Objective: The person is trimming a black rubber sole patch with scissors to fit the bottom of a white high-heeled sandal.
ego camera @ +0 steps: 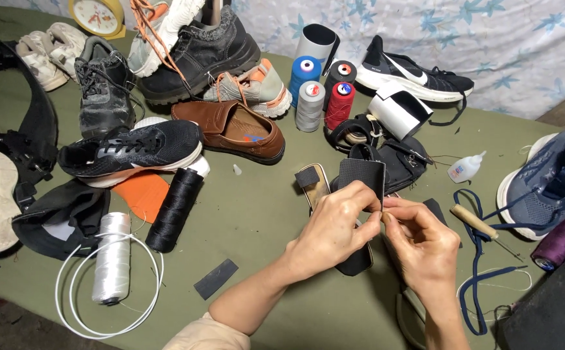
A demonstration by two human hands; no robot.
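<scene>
On the olive-green cloth tabletop, going from the left, a white spool of cord is lying inside a loop of white round cord, and a long black thread cone is lying on its side beside a black mesh sneaker with a white sole and a brown leather loafer. Near the middle, the left hand is pinching the right edge of a flat black rectangular strap piece with a woven, ribbed texture, its grip closed with thumb and forefinger on that edge. The piece is rising up and away from the grip, its long axis running roughly upright toward the far side, over a tan-soled black sandal lying underneath. The right hand is meeting the left at the same edge, fingertips pressed shut on something too small to make out; both hands are touching the strap equally closely. Further right, a wooden-handled awl is lying on a dark blue shoelace, near a small clear glue bottle, a navy sneaker and a purple thread spool.
</scene>
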